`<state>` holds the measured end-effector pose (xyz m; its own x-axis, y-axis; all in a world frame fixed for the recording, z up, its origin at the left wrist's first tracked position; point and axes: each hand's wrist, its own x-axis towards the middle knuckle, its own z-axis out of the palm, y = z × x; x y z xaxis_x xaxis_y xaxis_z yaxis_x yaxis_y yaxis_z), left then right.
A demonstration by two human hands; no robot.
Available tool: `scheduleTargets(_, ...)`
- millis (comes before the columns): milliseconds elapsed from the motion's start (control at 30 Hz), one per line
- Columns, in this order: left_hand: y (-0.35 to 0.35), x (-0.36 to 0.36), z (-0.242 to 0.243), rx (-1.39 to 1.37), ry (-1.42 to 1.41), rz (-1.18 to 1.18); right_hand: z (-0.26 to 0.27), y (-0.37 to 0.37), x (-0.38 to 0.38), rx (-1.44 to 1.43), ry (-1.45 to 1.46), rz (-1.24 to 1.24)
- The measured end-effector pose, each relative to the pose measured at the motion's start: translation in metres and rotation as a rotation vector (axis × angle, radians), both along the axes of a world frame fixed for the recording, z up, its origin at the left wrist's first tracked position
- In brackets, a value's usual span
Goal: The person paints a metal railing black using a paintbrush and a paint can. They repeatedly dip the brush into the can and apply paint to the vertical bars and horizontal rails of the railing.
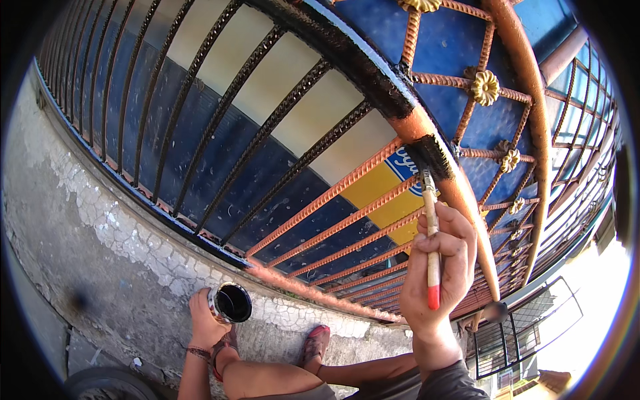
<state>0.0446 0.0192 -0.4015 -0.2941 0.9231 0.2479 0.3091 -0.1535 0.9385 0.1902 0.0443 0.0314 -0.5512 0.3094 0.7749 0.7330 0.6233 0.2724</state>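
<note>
My right hand point(442, 260) grips the wooden handle of a paintbrush point(431, 240) with a red end. Its dark bristles touch the top rail point(455, 182) of a metal fence, beside a fresh black patch on the orange-brown surface. Low on the left, my left hand point(207, 317) is closed around a small open can of black paint point(233, 303). Ribbed steel bars point(250, 135) to the left are glossy black, while those on the right point(345, 230) are orange-brown. Between the black patch and the black length of rail lies an orange-brown band.
Behind the bars stands a blue, cream and yellow panel point(360, 192) bearing writing. An upper lattice carries gold metal flowers point(485, 87). The bottom rail point(310, 287) runs along a cracked concrete ledge point(125, 235). A tyre point(107, 382) is at the lower left. Another person point(470, 322) is partly visible beyond the fence.
</note>
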Motion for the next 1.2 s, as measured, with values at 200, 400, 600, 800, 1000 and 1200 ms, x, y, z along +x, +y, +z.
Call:
scheduleTargets(200, 0.000, 0.000, -0.003, -0.010, 0.005, -0.001, -0.010, -0.003, 0.004, -0.073, -0.056, 0.023)
scheduleTargets(400, 0.001, 0.000, -0.002, 0.002, 0.004, 0.018, -0.020, 0.003, 0.006, 0.040, 0.063, 0.063)
scheduleTargets(600, -0.001, 0.000, 0.003, -0.030, -0.010, 0.010, -0.025, 0.007, 0.011, -0.014, -0.029, -0.052)
scheduleTargets(800, -0.001, -0.001, 0.004, -0.011, -0.025, 0.017, -0.029, 0.003, 0.010, 0.028, -0.014, 0.125)
scheduleTargets(1000, -0.001, -0.001, 0.005, 0.012, -0.003, 0.024, -0.019, 0.010, 0.011, 0.013, 0.088, 0.018)
scheduleTargets(1200, 0.000, -0.001, 0.002, 0.014, -0.003, 0.020, -0.031, 0.005, 0.015, 0.106, 0.048, 0.097)
